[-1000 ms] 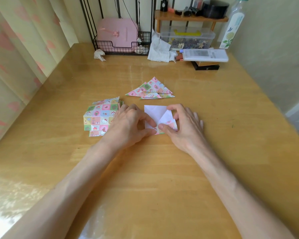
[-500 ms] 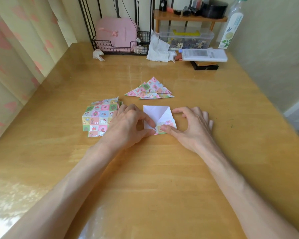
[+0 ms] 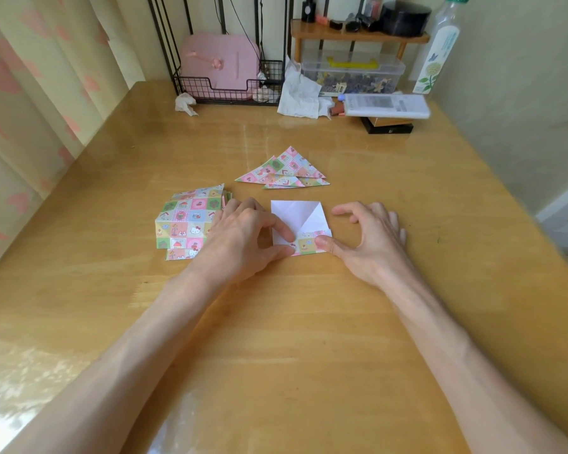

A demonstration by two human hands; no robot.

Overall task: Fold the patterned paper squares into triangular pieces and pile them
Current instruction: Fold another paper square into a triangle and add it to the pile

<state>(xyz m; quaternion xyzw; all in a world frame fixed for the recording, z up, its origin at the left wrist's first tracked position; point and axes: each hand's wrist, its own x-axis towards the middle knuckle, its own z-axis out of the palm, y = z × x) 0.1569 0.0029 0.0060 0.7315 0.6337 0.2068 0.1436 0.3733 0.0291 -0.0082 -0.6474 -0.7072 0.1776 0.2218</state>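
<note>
Head view. Left hand: forefinger and thumb pinch the near-left corner of the paper square, which lies white side up on the table with its near edge turned up as a patterned strip. Right hand: thumb presses that strip, fingers loosely arched, holding nothing. The left hand hides the right edge of the stack of squares. Pile of triangles: just beyond the square. Clear box: small contents, unidentifiable.

A home room: wooden table, patterned curtain at left, far shelf with cosmetics, pink case, bottle.
</note>
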